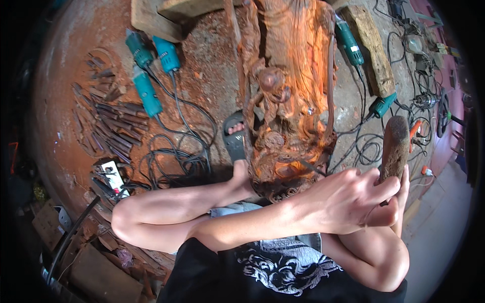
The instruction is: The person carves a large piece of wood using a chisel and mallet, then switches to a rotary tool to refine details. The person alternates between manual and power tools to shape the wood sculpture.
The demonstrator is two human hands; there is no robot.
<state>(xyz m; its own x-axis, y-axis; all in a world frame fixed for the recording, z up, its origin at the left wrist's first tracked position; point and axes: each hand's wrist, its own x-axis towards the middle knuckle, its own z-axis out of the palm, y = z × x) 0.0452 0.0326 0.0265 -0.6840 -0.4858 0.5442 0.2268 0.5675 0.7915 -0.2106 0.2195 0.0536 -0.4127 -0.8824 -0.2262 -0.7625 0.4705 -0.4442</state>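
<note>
My left hand (348, 199) reaches across to the right with its fingers closed. From behind its knuckles a thin dark chisel (313, 168) slants out over the near end of the wood carving (295, 101); most of its length is covered by the hand. My right hand (404, 184) is mostly hidden behind the left one. It grips a worn wooden mallet (395, 144), whose rounded end points up and away. The carving is reddish-orange, with knobs, swirls and deep grooves, and lies between my legs.
Several dark chisels (113, 118) lie in reddish dust at left. Teal power tools (146, 91) with coiled black cords rest beside them, near a white power strip (112, 178). Another green power tool (349, 43) and a rough timber (371, 48) are at right.
</note>
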